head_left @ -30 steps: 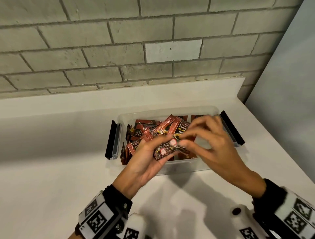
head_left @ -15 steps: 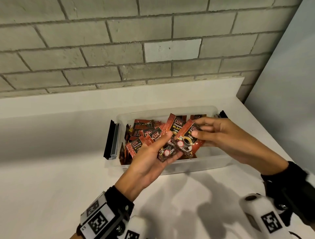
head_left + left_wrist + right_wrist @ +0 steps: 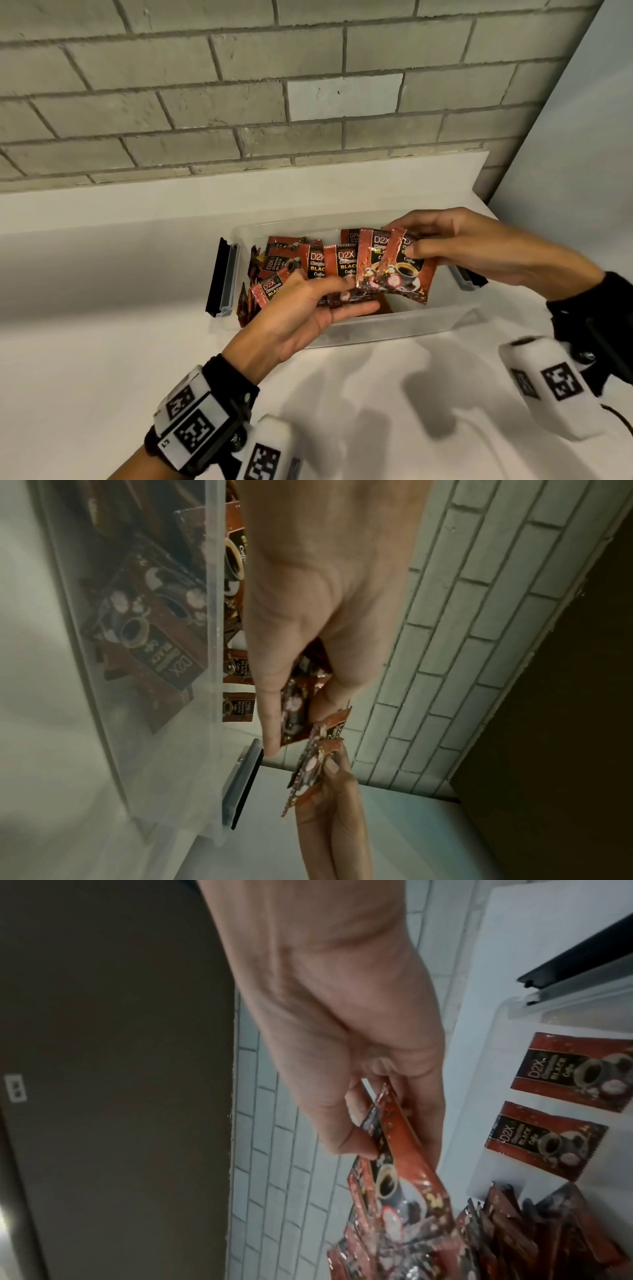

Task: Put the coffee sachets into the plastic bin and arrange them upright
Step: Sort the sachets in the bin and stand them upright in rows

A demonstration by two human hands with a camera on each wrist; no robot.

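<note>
A clear plastic bin [image 3: 394, 329] sits on the white counter, holding several red and black coffee sachets [image 3: 284, 253] that lean and lie loosely at its left side. My left hand [image 3: 329, 294] holds a fan of sachets [image 3: 337, 270] from below, over the bin's front wall. My right hand [image 3: 411, 243] pinches two sachets [image 3: 400, 270] by their tops, above the bin's right half. In the right wrist view the right hand [image 3: 387, 1139] grips those sachets [image 3: 394, 1177]. The left wrist view shows my left hand [image 3: 294, 718] pinching sachets [image 3: 294, 704] beside the bin wall [image 3: 212, 615].
The bin has black latch handles at its left [image 3: 222, 277] and right [image 3: 469, 277] ends. A grey brick wall [image 3: 239, 102] rises behind the counter's raised white back ledge. A pale wall panel [image 3: 582, 171] closes the right side. The white counter [image 3: 102, 342] stretches in front and left.
My right hand has pulled two sachets out of the left hand's bundle and moved them right and up over the bin. The left hand's sachets now stand fanned more upright.
</note>
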